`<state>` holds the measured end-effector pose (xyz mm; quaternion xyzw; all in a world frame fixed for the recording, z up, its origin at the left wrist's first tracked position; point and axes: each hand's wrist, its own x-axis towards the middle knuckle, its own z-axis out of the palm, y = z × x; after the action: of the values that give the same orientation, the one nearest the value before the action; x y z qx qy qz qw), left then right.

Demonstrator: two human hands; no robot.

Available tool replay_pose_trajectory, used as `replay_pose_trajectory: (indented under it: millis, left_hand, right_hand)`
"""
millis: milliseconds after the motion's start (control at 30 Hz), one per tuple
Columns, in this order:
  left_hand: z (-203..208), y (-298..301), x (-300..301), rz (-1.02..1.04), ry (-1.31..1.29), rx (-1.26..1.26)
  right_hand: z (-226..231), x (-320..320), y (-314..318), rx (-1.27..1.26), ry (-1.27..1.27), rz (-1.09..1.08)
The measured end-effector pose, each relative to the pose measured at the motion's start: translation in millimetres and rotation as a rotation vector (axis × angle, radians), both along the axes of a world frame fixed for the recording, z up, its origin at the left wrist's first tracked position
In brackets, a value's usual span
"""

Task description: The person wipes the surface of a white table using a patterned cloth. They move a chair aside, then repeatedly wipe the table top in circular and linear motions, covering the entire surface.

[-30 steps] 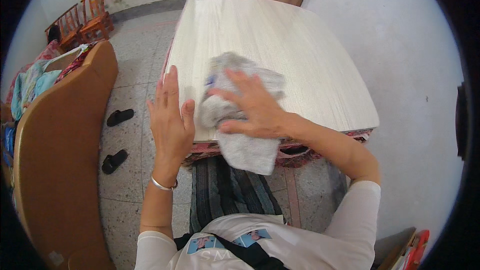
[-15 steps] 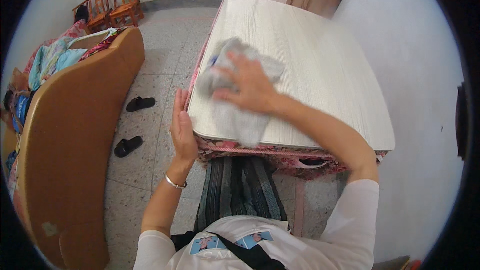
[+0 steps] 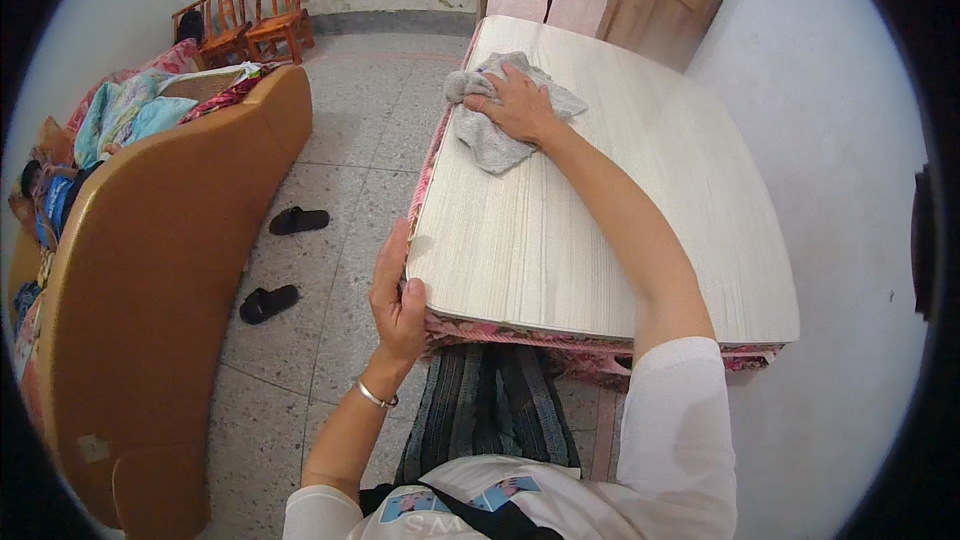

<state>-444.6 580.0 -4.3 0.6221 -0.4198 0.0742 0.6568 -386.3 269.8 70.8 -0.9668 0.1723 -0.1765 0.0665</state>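
Observation:
A thick mattress point(image 3: 600, 230) with a cream, ribbed top and pink floral sides lies in front of me. On its far left part is a crumpled grey cloth point(image 3: 490, 148). My right hand point(image 3: 520, 108) presses down on this cloth, fingers spread and thumb against a bunched fold. At the near left corner, my left hand point(image 3: 398, 305) rests against the mattress edge. Its fingers are straight along the side and the thumb is near the top rim. A silver bangle point(image 3: 376, 395) circles that wrist.
To the left stands a tan, curved-backed sofa point(image 3: 150, 270) piled with clothes and bedding point(image 3: 130, 115). Two black slippers point(image 3: 298, 220) lie on the speckled floor point(image 3: 340, 210) between. Wooden chairs point(image 3: 277, 15) stand at the back; a wooden door point(image 3: 665, 0) is beyond the mattress. A white wall point(image 3: 820, 140) borders the right.
My right hand has slid the cloth away from me, toward the far left edge of the mattress. My left hand stays at the near left corner. The view has shifted slightly.

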Motion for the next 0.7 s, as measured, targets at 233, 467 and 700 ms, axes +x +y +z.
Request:
replay_pose_trajectory:
  millis: [233,467,700]
  left_hand:
    - [-6,-3,-4,0.017,0.206,-0.152]
    - [-13,2,2,-0.014,0.105,-0.128]
    - [13,3,1,0.018,0.002,0.069]
  right_hand:
    - [5,-82,103,0.023,0.001,0.489]
    - [17,-157,133,0.046,0.035,0.649]
    - [-3,-75,-2,-0.012,-0.034,0.240]
